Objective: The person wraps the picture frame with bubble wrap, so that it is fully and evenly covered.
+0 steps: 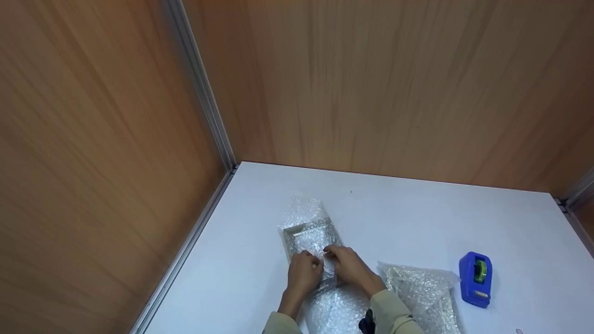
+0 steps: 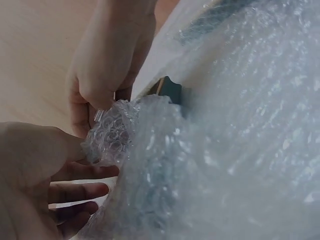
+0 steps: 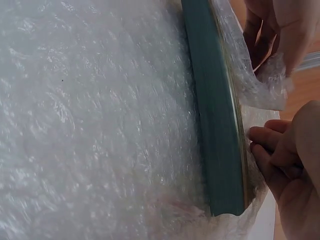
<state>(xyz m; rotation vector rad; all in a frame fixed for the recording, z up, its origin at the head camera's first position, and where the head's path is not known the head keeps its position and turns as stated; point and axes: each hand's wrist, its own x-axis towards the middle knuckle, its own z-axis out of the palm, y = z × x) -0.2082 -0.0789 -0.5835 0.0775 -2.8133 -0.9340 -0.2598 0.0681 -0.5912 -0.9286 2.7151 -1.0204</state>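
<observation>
A flat rectangular item like a picture frame (image 3: 215, 110), with a grey-green moulded side and a thin gold line, lies on a sheet of bubble wrap (image 1: 336, 308) that partly covers it. My left hand (image 1: 304, 273) pinches an edge of the bubble wrap beside the frame. In the left wrist view, that hand's thumb presses the bunched wrap while the other fingers spread below. Close by, my right hand (image 1: 350, 266) has curled fingers at the frame's edge and grips the wrap there. The right wrist view shows its fingertips (image 3: 255, 140) right against the frame's side.
To the right lies another bundle in bubble wrap (image 1: 420, 290). A blue tape dispenser (image 1: 475, 279) with a yellow-green roll stands beyond it on the white table (image 1: 394, 213). Wooden panels (image 1: 394, 83) rise at the back and left, joined by a metal post (image 1: 204, 88).
</observation>
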